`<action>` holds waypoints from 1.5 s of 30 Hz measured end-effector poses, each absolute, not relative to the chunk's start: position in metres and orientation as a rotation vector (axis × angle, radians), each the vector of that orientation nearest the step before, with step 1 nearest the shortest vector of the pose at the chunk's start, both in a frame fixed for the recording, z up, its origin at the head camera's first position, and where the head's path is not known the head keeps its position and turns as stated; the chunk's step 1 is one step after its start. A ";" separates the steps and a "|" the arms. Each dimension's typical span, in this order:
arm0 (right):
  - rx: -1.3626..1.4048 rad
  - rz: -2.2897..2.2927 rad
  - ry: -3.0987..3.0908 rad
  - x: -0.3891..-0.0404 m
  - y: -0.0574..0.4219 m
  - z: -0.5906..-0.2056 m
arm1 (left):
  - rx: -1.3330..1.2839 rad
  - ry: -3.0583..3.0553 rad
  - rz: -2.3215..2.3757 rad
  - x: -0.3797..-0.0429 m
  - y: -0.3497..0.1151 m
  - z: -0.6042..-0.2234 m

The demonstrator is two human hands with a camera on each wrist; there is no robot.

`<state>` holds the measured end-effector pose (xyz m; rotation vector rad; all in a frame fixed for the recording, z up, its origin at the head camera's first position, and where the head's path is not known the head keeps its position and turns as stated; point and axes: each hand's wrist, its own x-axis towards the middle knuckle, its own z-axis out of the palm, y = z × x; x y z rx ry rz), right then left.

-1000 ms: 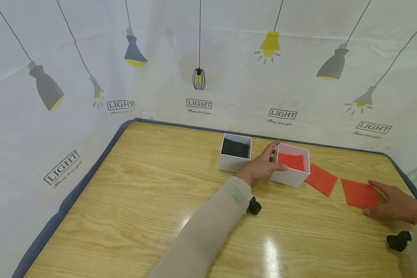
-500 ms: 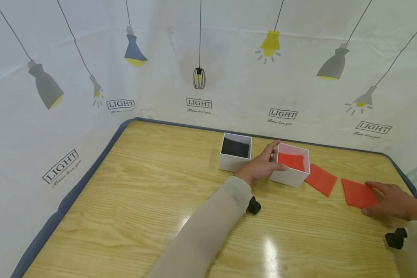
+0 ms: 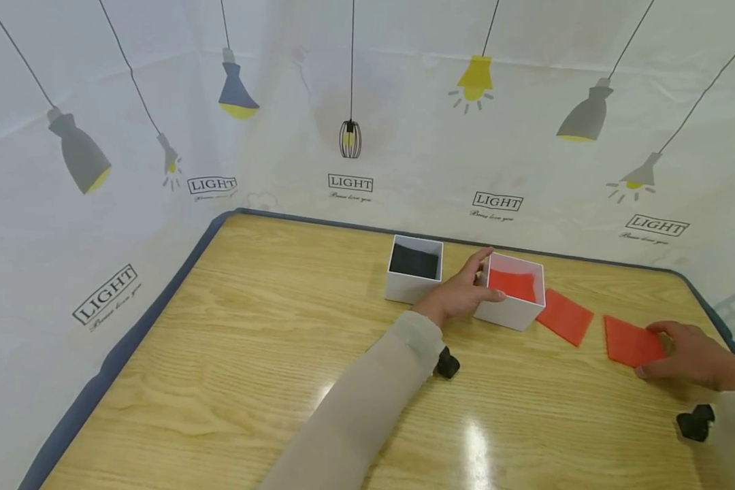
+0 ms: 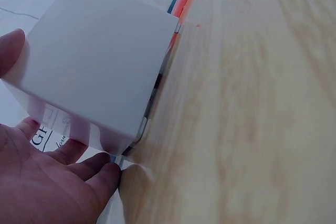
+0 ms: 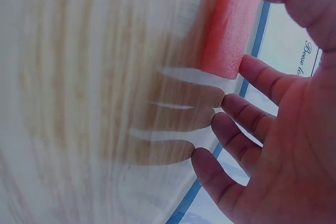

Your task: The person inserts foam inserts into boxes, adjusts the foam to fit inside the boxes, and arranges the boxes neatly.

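My left hand (image 3: 456, 294) grips a white box (image 3: 510, 313), thumb over its front rim and fingers along the left side. Inside that box lies red sheet material (image 3: 513, 284). In the left wrist view, the smooth box wall (image 4: 100, 56) sits between thumb and fingers (image 4: 71, 150). At the right, my right hand (image 3: 689, 357) pinches a soft red square (image 3: 631, 340) by opposite edges between thumb and index finger. The right wrist view has the red square (image 5: 228, 35) bowed, its surface finely textured; the other fingertips touch the table. A second red square (image 3: 566, 317) lies flat beside the box.
Another white box (image 3: 407, 289), holding black sheet material (image 3: 414, 262), stands just left of my left hand. A wooden table (image 3: 251, 340) spreads beneath everything. White curtains printed with lamps (image 3: 416, 136) rise along its dark blue edge at the back and sides.
My right hand has shifted slightly left, its thumb and finger closing in on the red square, which now looks a bit narrower. My left hand and both boxes have stayed in place.
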<state>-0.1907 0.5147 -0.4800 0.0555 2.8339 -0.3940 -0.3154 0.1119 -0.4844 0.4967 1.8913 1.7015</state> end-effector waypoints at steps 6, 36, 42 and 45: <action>0.063 -0.375 2.857 -0.191 0.516 -0.482 | 0.480 1.883 1.705 -0.315 0.112 -0.484; 0.118 -0.379 2.851 -0.193 0.520 -0.485 | 0.466 1.870 1.716 -0.314 0.112 -0.484; 0.140 -0.385 2.841 -0.191 0.519 -0.485 | 0.474 1.879 1.708 -0.314 0.112 -0.483; 0.140 -0.384 2.850 -0.190 0.519 -0.485 | 0.473 1.882 1.705 -0.314 0.112 -0.483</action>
